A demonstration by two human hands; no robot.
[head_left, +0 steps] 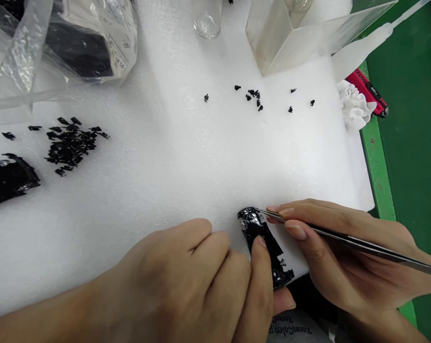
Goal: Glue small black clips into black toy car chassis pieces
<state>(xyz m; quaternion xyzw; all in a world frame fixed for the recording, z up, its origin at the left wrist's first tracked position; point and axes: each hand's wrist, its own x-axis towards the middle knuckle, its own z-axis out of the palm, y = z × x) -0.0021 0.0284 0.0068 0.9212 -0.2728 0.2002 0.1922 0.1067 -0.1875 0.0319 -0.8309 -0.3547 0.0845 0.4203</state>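
Note:
My left hand [201, 276] is closed, its thumb and fingers pinching a small glossy black plastic part [263, 243] against the white foam sheet [172, 157] near the front edge. My right hand [344, 252] is closed round thin metal tweezers [344, 240], whose tips touch the top end of the black part. What the tweezer tips hold, if anything, is too small to see.
Several tiny black screws [254, 95] lie scattered at the back centre. A heap of small black pieces [70, 145] and another black part [8, 178] sit at left. Clear plastic bags [58, 43], a clear box [290, 38], a glass vial [208, 19], a white crumpled cloth [354, 107] and a red tool [369, 90] ring the sheet.

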